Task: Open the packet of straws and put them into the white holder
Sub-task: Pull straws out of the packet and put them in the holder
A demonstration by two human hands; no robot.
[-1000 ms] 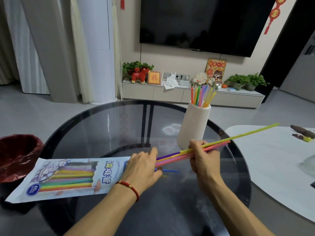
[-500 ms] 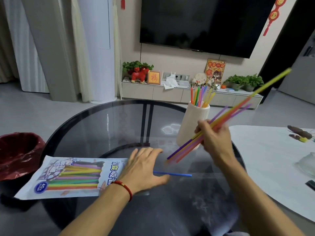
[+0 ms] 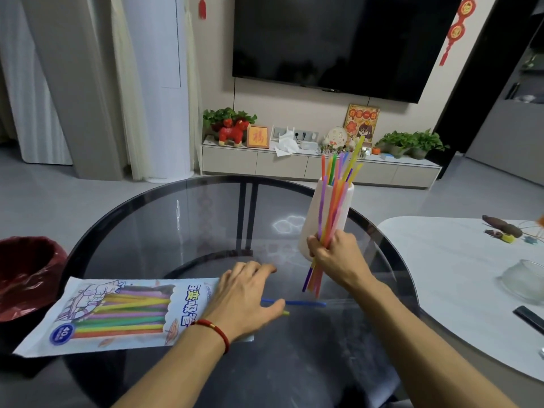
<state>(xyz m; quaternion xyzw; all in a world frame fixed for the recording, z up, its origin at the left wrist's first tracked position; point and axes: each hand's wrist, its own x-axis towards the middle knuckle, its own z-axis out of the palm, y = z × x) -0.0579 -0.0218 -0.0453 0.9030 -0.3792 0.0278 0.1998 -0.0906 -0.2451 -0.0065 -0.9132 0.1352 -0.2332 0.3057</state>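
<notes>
Right fingers [image 3: 316, 254] tight around straw bundle [image 3: 331, 213]; left fingers [image 3: 256, 269] flat on packet [image 3: 117, 313].

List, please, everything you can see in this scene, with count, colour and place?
Straw packet: one, white, left on table.
Held straws: several, mixed colours, upright before holder.
Holder: one, white, holding straws.
Loose straw: one, blue, flat on glass.
Table: one, dark glass, round.
Bin: one, red, far left.
Side table: one, white, right.
Television: one, black, on wall.
Left hand: flat at packet's mouth.
Right hand: gripping held straws.
</notes>
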